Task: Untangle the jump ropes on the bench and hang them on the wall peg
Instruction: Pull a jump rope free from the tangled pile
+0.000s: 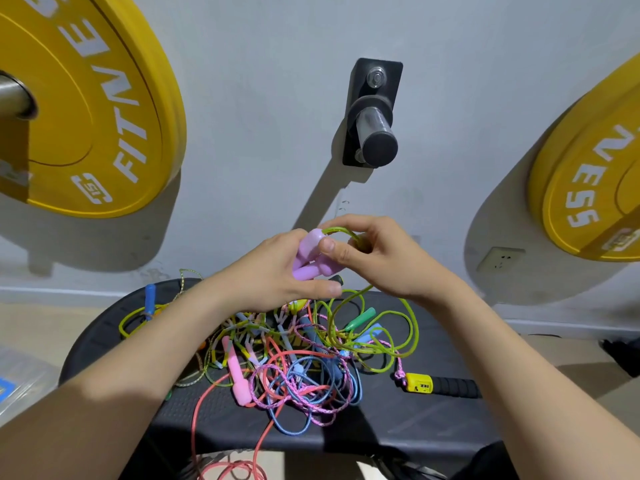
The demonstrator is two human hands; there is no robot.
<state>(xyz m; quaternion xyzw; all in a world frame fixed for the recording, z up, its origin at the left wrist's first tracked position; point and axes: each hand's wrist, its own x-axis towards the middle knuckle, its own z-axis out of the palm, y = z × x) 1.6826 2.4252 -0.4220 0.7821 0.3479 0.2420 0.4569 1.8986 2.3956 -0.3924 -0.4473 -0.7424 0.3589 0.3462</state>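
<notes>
My left hand (277, 271) grips two purple jump-rope handles (308, 259) above the black bench (398, 420). My right hand (374, 254) pinches the yellow-green rope (341, 231) that loops out of the handles' top; its thumb lies on the purple handles. That rope hangs down to the tangled pile of ropes (294, 358) on the bench: pink, blue, salmon, braided and green cords with a pink handle (237, 379), a green handle (360, 318) and a blue handle (150, 299). The black wall peg (375, 136) juts from the wall just above my hands, with nothing on it.
Yellow weight plates hang on the wall at the left (97, 109) and right (595, 188). A yellow-and-black counter handle (436, 384) lies at the bench's right. A salmon rope (221, 455) trails off the bench's front edge. A wall socket (500, 259) sits low right.
</notes>
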